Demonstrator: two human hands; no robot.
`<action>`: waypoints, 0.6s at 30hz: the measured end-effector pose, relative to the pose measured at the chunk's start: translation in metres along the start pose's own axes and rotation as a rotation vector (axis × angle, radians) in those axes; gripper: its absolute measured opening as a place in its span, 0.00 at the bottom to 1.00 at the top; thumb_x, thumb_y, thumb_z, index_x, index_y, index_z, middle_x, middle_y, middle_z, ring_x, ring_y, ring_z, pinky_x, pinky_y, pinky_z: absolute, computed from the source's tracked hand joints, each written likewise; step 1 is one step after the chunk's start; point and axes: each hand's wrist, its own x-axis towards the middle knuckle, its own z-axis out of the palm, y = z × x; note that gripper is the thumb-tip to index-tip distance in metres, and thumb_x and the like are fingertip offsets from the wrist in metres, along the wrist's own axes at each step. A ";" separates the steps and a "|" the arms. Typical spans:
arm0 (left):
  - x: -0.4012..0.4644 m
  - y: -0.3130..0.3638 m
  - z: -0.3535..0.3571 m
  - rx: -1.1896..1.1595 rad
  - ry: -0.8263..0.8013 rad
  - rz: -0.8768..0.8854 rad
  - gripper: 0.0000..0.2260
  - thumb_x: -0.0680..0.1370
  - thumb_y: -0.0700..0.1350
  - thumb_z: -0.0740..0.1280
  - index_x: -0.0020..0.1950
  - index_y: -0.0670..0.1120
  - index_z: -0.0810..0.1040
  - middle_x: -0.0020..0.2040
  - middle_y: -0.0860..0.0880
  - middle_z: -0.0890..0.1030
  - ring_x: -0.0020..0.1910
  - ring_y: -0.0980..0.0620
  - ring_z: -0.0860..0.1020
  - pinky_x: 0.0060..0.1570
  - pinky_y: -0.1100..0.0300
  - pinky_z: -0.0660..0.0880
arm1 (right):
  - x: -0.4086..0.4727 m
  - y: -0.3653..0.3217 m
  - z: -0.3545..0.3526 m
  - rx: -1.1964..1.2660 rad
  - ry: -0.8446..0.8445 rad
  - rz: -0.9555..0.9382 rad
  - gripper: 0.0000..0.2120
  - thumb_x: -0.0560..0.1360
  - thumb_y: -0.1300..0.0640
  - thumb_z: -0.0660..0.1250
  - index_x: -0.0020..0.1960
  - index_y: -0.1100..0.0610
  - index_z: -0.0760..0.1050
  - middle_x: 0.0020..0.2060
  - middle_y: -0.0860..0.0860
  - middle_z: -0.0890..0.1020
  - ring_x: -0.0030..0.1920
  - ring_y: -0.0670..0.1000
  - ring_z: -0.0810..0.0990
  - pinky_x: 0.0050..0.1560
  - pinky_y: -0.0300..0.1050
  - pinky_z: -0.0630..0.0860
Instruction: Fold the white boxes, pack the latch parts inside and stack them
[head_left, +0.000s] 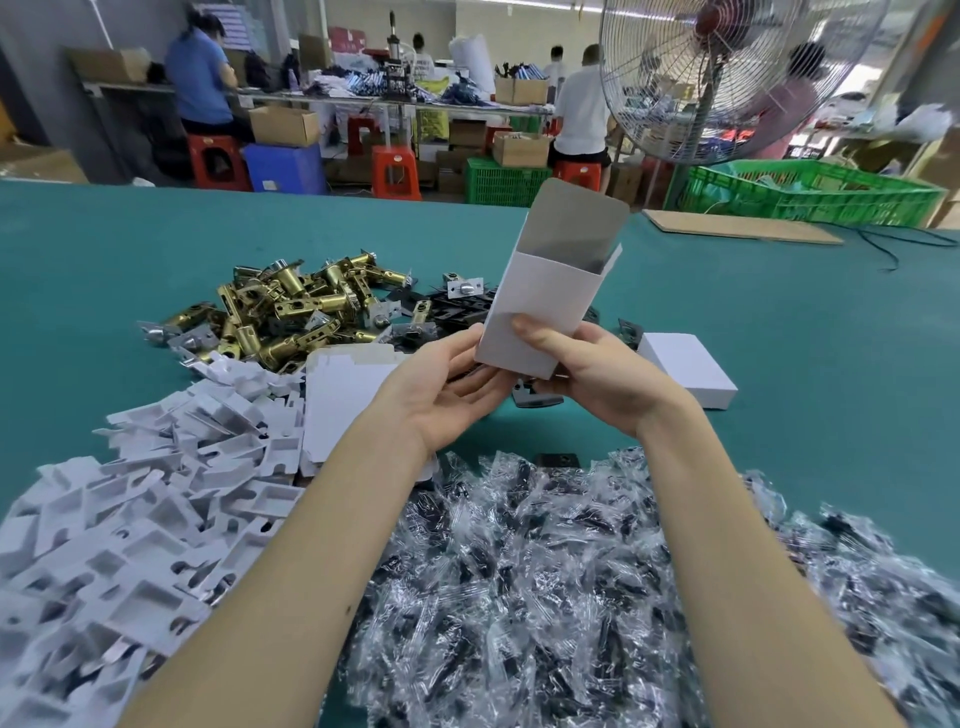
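White box (540, 312) upright, pinched by right hand (587, 374); left hand (447, 389) relaxed, palm up.

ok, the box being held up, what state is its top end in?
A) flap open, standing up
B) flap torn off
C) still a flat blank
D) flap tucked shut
A: the white box, held by the right hand, has its top flap standing upright above an open mouth.

I read this as a factory packing floor. Long green-covered table (156, 249) heaped with brass latches (291, 306) and bagged parts (545, 571). Behind it: workers at benches, cardboard cartons (284, 124), plastic crates (810, 189), red stools (397, 171), large standing fan (722, 73).
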 end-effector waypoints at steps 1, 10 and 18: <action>0.000 0.001 -0.001 -0.015 -0.008 -0.002 0.13 0.78 0.40 0.73 0.61 0.36 0.81 0.48 0.38 0.86 0.49 0.45 0.86 0.39 0.54 0.84 | 0.000 -0.001 0.001 -0.011 -0.003 -0.003 0.25 0.65 0.40 0.75 0.58 0.52 0.82 0.52 0.49 0.86 0.54 0.49 0.82 0.55 0.51 0.81; -0.002 0.002 -0.004 0.150 -0.056 0.094 0.06 0.79 0.39 0.70 0.55 0.47 0.83 0.46 0.40 0.87 0.42 0.46 0.87 0.42 0.55 0.85 | 0.001 -0.005 -0.003 -0.044 -0.025 0.065 0.24 0.58 0.43 0.82 0.48 0.57 0.87 0.45 0.57 0.83 0.47 0.56 0.76 0.42 0.41 0.82; -0.014 0.019 -0.018 0.391 -0.390 0.119 0.34 0.73 0.48 0.76 0.75 0.40 0.69 0.70 0.35 0.76 0.67 0.38 0.78 0.68 0.47 0.75 | -0.001 -0.004 -0.009 0.013 -0.017 0.164 0.28 0.58 0.49 0.81 0.57 0.56 0.84 0.51 0.54 0.88 0.47 0.53 0.87 0.41 0.38 0.81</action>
